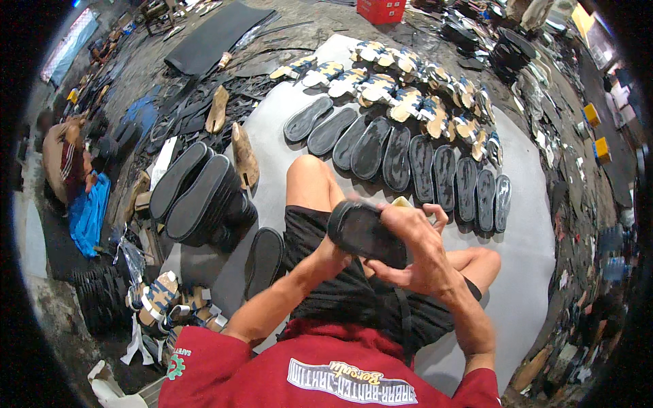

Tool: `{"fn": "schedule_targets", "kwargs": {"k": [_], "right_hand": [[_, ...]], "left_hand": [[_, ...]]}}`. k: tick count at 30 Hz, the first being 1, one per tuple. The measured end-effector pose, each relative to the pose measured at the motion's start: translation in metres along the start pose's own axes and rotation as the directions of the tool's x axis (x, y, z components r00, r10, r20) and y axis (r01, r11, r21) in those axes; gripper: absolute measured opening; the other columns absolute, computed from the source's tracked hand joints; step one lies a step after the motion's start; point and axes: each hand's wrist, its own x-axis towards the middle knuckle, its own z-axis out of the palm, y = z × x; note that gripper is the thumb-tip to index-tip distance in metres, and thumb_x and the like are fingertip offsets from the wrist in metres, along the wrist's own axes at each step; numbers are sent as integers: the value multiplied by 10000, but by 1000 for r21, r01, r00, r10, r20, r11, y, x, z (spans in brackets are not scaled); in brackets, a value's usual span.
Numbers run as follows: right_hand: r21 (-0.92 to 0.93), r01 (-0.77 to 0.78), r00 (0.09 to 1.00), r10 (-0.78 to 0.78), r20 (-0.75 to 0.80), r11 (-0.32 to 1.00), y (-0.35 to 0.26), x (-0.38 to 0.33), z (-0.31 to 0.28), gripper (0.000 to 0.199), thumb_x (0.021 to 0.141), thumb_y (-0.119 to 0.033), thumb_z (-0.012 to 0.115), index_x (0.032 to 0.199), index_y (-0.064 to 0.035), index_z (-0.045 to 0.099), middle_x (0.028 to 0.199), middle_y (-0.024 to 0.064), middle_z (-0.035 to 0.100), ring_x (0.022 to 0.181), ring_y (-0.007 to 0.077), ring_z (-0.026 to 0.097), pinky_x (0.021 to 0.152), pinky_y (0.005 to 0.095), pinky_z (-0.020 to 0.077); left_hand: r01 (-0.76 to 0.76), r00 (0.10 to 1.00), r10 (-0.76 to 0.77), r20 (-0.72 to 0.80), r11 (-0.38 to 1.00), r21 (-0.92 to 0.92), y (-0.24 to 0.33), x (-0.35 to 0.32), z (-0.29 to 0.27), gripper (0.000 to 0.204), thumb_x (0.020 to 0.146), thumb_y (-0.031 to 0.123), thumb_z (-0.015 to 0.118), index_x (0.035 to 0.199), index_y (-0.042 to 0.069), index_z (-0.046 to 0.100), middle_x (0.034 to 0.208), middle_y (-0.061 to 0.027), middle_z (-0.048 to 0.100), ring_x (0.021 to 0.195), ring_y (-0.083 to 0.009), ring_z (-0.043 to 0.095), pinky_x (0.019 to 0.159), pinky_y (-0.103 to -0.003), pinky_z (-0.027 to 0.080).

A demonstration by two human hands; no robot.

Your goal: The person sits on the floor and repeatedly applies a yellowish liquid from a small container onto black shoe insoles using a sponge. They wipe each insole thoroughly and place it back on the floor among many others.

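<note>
Black rubber sole [364, 231] sits gripped by both hands, left hand [331, 255] beneath, right hand [415, 248] fingers clenched over it; finished soles row [408, 160] fills centre frame, sole stacks [197, 197] wait left.

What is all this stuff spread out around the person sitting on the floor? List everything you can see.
held sole: one, black, gripped in both hands above the lap
row of soles: about a dozen, black, side by side on the sheet ahead
patterned sandal uppers: many, blue, white and tan, in a band beyond the soles
sole stacks: two, black, on the left
single sole: one, black, by the left thigh
wooden lasts: two, tan, upper left
finished sandals: a few, patterned, lower left
floor sheet: one, pale grey
crate: one, red, top edge
left hand: under the sole
right hand: fingers over the sole
</note>
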Motion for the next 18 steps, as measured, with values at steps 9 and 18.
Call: {"fn": "schedule_targets", "kwargs": {"k": [9,18], "right_hand": [[163,-219,972,230,-51,962,-27,12,4,905,906,-541,821,1663,-203,458,1703,192,383,1509,370,438,1244,550,217],[-167,-293,954,300,18,941,-35,13,21,664,1099,-660,389,1689,-355,419,1820,186,93,1621,478,104,1256,671,75]], "left_hand": [[-230,945,193,-266,966,-118,24,17,39,813,1147,624,319,1738,88,158,1394,-80,627,1284,-172,617,1142,-358,482],[-119,963,106,-249,992,-36,39,8,50,706,1173,545,251,1678,54,306,1527,-76,531,1383,-166,532,1198,-345,403]]}}
